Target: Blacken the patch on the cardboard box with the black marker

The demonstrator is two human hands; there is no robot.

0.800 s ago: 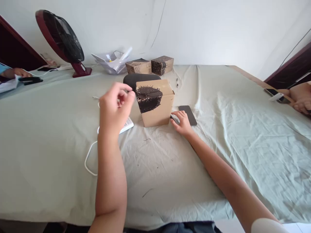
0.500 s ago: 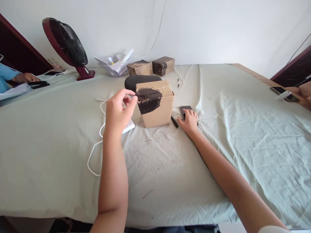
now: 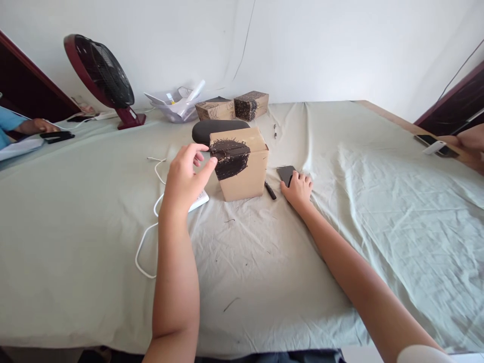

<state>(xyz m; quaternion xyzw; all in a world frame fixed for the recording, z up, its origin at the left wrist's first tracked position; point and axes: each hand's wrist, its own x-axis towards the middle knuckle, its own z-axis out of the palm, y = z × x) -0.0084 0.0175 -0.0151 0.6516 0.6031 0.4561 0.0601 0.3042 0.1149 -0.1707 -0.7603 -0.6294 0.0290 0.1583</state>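
Observation:
A cardboard box stands upright in front of me, with a patch of black ink scribbled over its upper left front and top. My left hand is at the box's upper left corner, thumb and forefinger parted. The thumb tip overlaps the inked edge; whether it touches cannot be made out. On the right, my right hand rests at the near right edge of a dark phone, fingers spread and partly covering it. Between box and phone lies a black marker. A white device is partly hidden behind my left wrist.
A dark rounded case sits behind the box. Further back are two patterned boxes, a plastic basket and a fan. A white cable curls at left. Other people's hands show at both sides.
My left thumb and forefinger have moved apart at the box's corner. My right hand has slid a little to the right, uncovering more of the phone. The box stays in place.

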